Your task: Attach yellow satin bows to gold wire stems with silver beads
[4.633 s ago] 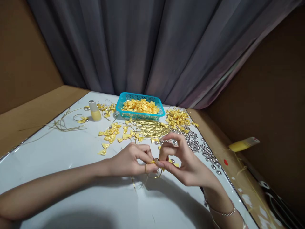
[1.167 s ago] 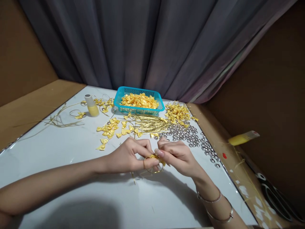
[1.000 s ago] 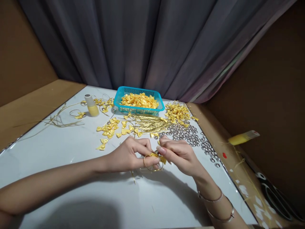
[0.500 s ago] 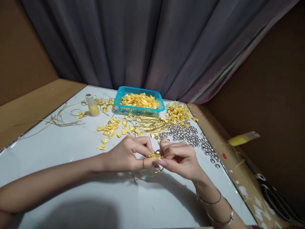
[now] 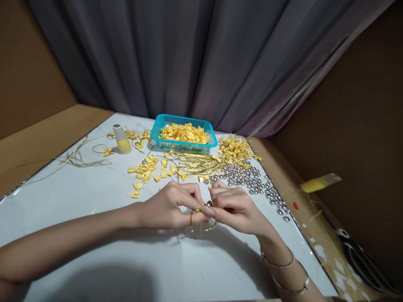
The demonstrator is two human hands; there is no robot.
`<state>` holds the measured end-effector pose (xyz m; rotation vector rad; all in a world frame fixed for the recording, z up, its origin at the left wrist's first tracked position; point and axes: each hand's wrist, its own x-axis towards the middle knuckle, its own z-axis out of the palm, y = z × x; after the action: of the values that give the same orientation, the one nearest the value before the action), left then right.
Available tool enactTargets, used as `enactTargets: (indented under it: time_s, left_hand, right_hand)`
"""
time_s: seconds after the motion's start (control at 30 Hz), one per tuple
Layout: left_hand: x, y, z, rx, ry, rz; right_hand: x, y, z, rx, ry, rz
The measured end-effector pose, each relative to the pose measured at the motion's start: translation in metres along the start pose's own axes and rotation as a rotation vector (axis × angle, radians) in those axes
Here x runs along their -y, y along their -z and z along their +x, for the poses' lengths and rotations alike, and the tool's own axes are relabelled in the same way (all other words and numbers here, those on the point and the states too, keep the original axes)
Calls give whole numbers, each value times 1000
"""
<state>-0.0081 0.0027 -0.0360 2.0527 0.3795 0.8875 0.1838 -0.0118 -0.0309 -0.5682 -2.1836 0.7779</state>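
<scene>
My left hand (image 5: 174, 206) and my right hand (image 5: 236, 208) meet above the table, both closed in a pinch. A thin gold cord (image 5: 195, 211) loops over my left fingers, and its ends hang below. Between the fingertips shows a small round silver bead (image 5: 209, 204), pressed by my right thumb and forefinger. The yellow bow that was between the hands is now mostly hidden by the fingers. Just beyond my hands lie a bundle of cut gold cords (image 5: 200, 162) and loose yellow satin bows (image 5: 143, 168).
Behind stands a blue basket (image 5: 159, 133) full of yellow bows. Silver beads (image 5: 244, 175) spread to the right, below a pile of corded bows (image 5: 234, 149). A bottle with yellow contents (image 5: 122, 140) stands at left. Black-handled scissors (image 5: 362, 260) lie beyond the right edge.
My right thumb has moved over the work, covering the yellow bow that showed before. The silver bead sits slightly lower. Both hands stay in nearly the same place.
</scene>
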Motion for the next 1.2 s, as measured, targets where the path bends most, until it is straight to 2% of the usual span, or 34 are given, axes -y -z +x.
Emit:
enactTargets:
  time_s: [0.17,0.33,0.6,0.83,1.03,1.2]
  left_hand:
    - [11,-1,1,29,197,-51]
    - [25,-2,1,20,371,-233]
    - [43,-7,-3,-7,504,-379]
    - [41,-14,-10,31,555,-427]
    - [46,-20,-17,64,584,-362]
    - [51,-25,-24,118,584,-373]
  right_hand:
    - [-4,-5,-1,-56,-49,17]
    - [-15,-8,-2,-92,-101,-63]
    - [-35,-11,-4,-128,-196,-49]
    - [-58,17,-11,-305,-332,-206]
    - [-93,43,-27,-487,-418,-485]
    - [-111,69,-41,-563,-441,-738]
